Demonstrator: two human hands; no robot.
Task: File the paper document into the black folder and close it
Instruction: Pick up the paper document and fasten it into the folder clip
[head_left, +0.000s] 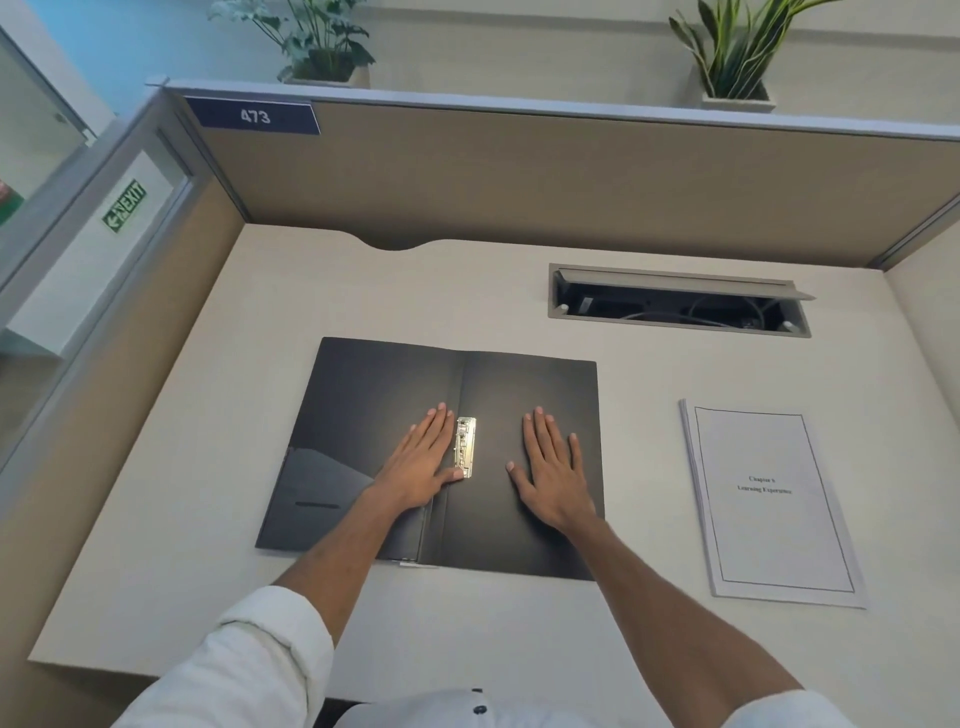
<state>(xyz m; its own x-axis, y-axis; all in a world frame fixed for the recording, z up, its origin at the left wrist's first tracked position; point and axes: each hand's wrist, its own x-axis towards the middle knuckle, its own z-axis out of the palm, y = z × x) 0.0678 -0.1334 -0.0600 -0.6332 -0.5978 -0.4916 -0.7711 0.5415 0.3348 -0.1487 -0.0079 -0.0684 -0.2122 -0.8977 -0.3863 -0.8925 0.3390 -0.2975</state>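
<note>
Black folder (519, 415) lies open and flat on the pale matte surface (260, 364), centre, both covers spread; finish dull, slightly sheened, with a pocket flap on the near left of the left cover. Metal clip (465, 448) beside the spine fold, silvery, narrow and upright in view. Left hand (423, 460) rests palm down on the left cover, fingers straight and together, thumb tip touching the near end of the clip. Right hand (553, 470) rests palm down on the right cover, fingers straight, slightly fanned, thumb out; well clear of the clip. Neither hand grips anything. Paper document (769, 499) lies flat on the surface to the right of the folder, apart from it, not touched; white stack bound along its left edge, front page with a thin rectangular border and centred print reading "Chapter", a number too small to read, then "Learning Experience". Far right of the surface: rectangular cable hatch (675, 304), grey lid up, cords inside. Beige fabric partition (519, 171) at the far side carries a blue tag "473" (254, 116). Left panel bears a green "EXIT" sign (124, 206) with an arrow. Two potted plants (732, 57) stand beyond the partition. White sleeves rolled above the elbows.
</note>
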